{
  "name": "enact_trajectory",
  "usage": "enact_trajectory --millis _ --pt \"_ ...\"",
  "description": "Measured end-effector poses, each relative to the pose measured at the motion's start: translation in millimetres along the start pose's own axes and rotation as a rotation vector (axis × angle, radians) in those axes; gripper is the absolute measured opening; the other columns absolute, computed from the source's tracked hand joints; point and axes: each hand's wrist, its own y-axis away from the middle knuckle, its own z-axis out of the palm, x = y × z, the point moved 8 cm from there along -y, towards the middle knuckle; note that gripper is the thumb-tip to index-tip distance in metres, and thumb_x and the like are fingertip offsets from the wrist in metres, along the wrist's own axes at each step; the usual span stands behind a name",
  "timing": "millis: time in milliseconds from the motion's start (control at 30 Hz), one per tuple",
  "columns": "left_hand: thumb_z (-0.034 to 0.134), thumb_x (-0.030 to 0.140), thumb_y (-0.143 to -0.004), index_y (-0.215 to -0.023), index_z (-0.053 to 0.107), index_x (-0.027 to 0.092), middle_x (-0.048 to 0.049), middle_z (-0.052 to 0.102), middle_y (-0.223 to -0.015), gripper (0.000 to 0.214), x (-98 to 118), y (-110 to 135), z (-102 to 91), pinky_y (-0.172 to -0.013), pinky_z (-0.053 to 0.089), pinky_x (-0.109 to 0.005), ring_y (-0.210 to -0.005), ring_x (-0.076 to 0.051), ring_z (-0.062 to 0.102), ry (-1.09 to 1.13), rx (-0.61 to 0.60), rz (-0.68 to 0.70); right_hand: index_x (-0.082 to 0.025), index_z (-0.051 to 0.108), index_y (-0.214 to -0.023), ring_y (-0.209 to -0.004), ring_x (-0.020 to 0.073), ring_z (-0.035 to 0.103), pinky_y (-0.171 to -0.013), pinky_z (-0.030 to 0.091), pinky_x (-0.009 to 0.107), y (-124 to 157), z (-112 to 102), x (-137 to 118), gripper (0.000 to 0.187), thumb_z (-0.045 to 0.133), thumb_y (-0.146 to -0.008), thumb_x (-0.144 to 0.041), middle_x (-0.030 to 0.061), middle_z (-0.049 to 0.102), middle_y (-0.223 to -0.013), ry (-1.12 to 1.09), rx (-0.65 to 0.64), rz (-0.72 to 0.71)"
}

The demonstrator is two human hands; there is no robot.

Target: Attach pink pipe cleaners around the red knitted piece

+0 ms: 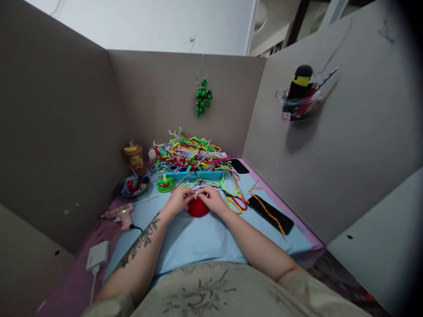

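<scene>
My left hand [180, 199] and my right hand [213, 198] meet over a red fuzzy ball-shaped piece [198, 208] on the light blue mat [191, 240]. Both hands have their fingers curled and pinched at the top of the red piece, where a thin red pipe cleaner seems to run between them. The red piece rests on the mat, partly covered by my fingers.
A blue tray heaped with coloured pipe cleaners [188, 156] stands behind. A green fuzzy figure [165, 183], a dark dish [132, 187], a glue gun [120, 213], scissors [236, 203], a phone [238, 166] and a black bar [271, 214] lie around. Cardboard walls enclose three sides.
</scene>
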Motion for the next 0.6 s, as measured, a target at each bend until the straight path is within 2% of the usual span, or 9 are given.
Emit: enact_trajectory --millis 133,367,600 --pt "0.052 0.023 -0.081 -0.083 0.069 0.019 -0.0065 0.065 -0.085 0.017 8 1 8.1 -0.076 0.044 -0.029 -0.082 -0.017 0.057 -0.100 -0.019 0.097 -0.019 0.061 -0.065 -0.070 0.0143 0.054 -0.065 0.041 0.025 2 3 -4 0.012 0.053 -0.073 -0.014 0.0001 0.059 -0.070 0.038 -0.020 0.005" --pt "0.052 0.021 -0.080 -0.083 0.069 0.020 -0.0055 0.066 -0.084 0.018 9 3 15.9 -0.076 0.043 -0.030 -0.081 -0.018 0.057 -0.126 -0.076 0.063 -0.019 0.060 -0.063 -0.068 0.0142 0.054 -0.064 0.042 0.025 0 0 11 0.010 0.054 -0.071 -0.016 -0.0009 0.059 -0.067 0.030 0.001 0.079" --pt "0.052 0.019 -0.079 -0.084 0.070 0.021 -0.0040 0.066 -0.084 0.018 7 3 19.9 -0.076 0.043 -0.027 -0.080 -0.016 0.058 -0.108 -0.125 0.093 -0.019 0.061 -0.063 -0.068 0.0140 0.054 -0.063 0.041 0.024 0 6 8 0.010 0.055 -0.071 -0.016 -0.0006 0.060 -0.067 0.044 -0.055 0.052"
